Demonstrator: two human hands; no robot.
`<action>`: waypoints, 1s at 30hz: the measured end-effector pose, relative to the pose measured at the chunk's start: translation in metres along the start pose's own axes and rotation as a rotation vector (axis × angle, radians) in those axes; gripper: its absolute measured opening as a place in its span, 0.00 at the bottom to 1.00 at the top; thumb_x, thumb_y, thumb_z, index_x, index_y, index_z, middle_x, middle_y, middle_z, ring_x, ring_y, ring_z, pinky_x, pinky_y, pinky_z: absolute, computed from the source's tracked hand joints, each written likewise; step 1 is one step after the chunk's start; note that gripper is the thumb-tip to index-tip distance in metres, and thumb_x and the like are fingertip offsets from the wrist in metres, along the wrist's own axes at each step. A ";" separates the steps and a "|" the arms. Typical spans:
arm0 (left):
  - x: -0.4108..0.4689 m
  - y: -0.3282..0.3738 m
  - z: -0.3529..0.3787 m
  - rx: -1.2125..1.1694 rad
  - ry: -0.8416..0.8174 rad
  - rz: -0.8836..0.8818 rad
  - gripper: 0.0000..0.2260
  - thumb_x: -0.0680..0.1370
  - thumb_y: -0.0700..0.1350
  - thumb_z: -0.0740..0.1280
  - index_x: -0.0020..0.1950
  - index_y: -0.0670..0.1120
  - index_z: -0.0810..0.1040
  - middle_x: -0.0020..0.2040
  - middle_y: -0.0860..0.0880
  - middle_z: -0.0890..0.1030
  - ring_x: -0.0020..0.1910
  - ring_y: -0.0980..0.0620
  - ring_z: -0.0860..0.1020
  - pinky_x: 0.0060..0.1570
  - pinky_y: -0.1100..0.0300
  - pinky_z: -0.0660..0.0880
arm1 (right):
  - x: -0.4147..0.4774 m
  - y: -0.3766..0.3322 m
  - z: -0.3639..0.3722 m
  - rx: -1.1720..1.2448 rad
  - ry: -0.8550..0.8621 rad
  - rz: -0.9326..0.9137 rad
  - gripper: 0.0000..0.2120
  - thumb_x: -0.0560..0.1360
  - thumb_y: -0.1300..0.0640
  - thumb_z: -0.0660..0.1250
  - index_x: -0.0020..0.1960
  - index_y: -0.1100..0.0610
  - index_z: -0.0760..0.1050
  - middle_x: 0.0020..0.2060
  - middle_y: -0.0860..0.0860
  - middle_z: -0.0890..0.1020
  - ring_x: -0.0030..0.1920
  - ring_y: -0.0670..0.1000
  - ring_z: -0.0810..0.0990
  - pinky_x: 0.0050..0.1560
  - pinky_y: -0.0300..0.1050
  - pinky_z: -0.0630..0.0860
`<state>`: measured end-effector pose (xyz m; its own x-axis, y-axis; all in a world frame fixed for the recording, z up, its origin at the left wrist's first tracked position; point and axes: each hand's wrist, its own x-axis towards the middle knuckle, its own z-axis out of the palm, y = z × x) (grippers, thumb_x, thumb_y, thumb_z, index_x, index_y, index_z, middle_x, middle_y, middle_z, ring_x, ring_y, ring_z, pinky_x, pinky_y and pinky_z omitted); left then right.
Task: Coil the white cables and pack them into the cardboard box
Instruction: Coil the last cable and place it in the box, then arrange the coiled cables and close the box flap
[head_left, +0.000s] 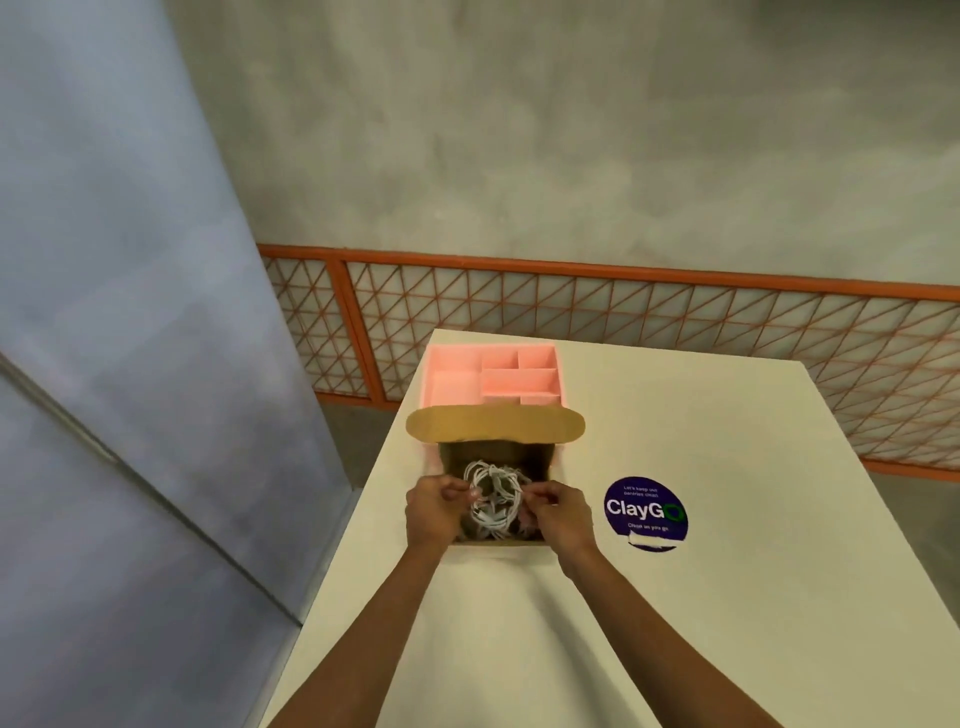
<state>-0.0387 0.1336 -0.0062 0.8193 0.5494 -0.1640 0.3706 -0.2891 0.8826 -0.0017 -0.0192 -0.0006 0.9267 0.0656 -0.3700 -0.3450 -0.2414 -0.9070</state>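
Both hands (434, 512) (560, 512), fingers (540, 493) seemingly around cables (494, 486)

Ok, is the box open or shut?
Open. The box has its flap folded back toward the pink tray; the cables show in its opening, pinched by the left hand and right hand.

bare left hand (434, 512), right hand (560, 512)

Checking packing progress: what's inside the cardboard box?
A looped bundle of white cables, pinched by the left hand and right hand. They cover the cardboard box floor; anything beneath is hidden.
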 end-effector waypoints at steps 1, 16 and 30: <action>0.007 -0.002 -0.001 0.016 -0.003 -0.003 0.08 0.68 0.44 0.77 0.44 0.42 0.85 0.38 0.45 0.85 0.37 0.49 0.82 0.46 0.54 0.80 | 0.002 -0.001 0.005 -0.002 0.004 -0.004 0.07 0.78 0.63 0.64 0.52 0.60 0.79 0.45 0.54 0.83 0.42 0.51 0.82 0.41 0.35 0.79; 0.041 -0.019 0.025 0.084 -0.069 0.021 0.08 0.76 0.39 0.69 0.46 0.33 0.81 0.45 0.38 0.84 0.41 0.52 0.76 0.36 0.74 0.65 | 0.034 0.003 0.033 -0.177 -0.020 0.093 0.16 0.79 0.59 0.57 0.65 0.58 0.74 0.57 0.58 0.80 0.56 0.57 0.79 0.59 0.51 0.77; 0.029 -0.027 0.004 0.045 0.097 0.040 0.07 0.76 0.44 0.69 0.49 0.40 0.78 0.46 0.42 0.80 0.46 0.44 0.79 0.45 0.58 0.75 | 0.037 0.011 0.003 -0.030 0.149 0.091 0.10 0.77 0.62 0.64 0.58 0.59 0.75 0.52 0.57 0.82 0.50 0.56 0.81 0.56 0.55 0.79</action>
<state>-0.0232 0.1548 -0.0368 0.7886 0.6091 -0.0837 0.3591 -0.3458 0.8669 0.0280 -0.0168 -0.0244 0.9044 -0.1011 -0.4145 -0.4260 -0.2687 -0.8639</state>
